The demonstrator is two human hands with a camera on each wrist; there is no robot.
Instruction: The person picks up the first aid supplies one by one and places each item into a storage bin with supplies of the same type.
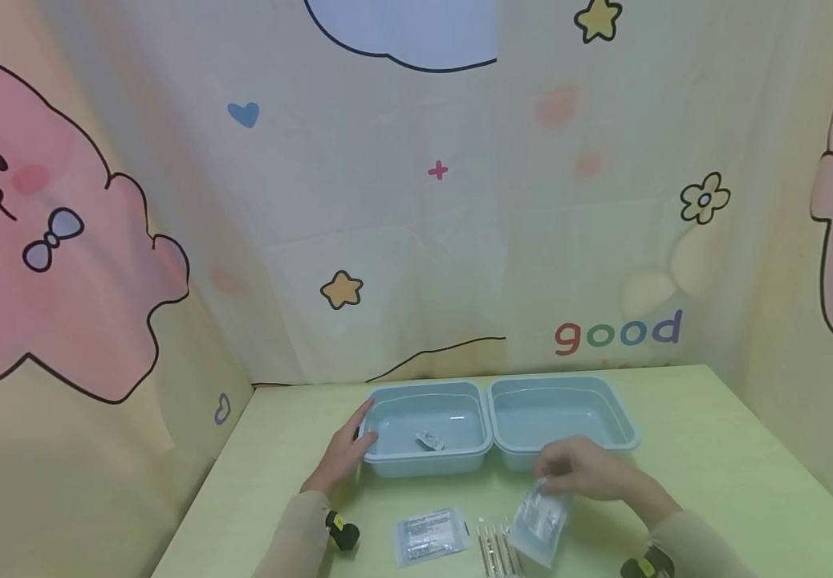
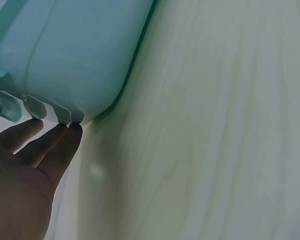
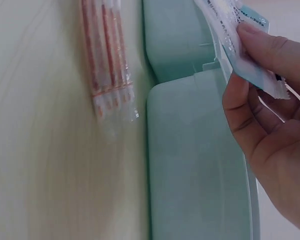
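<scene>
In the head view, my left hand (image 1: 341,453) grips the left tray (image 1: 427,466) by its left end, near centre; a small packet (image 1: 428,440) lies inside. At lower right, my right hand (image 1: 584,470) pinches a white packet (image 1: 541,523) before the right tray (image 1: 564,445). A flat packet (image 1: 431,536) and wrapped sticks (image 1: 497,552) lie at bottom centre on the surface (image 1: 236,506), so I judge little is done: one packet placed, the others left. In the left wrist view, my slightly spread fingers meet the tray's edge at left. In the right wrist view, thumb and fingers close on the packet at upper right.
</scene>
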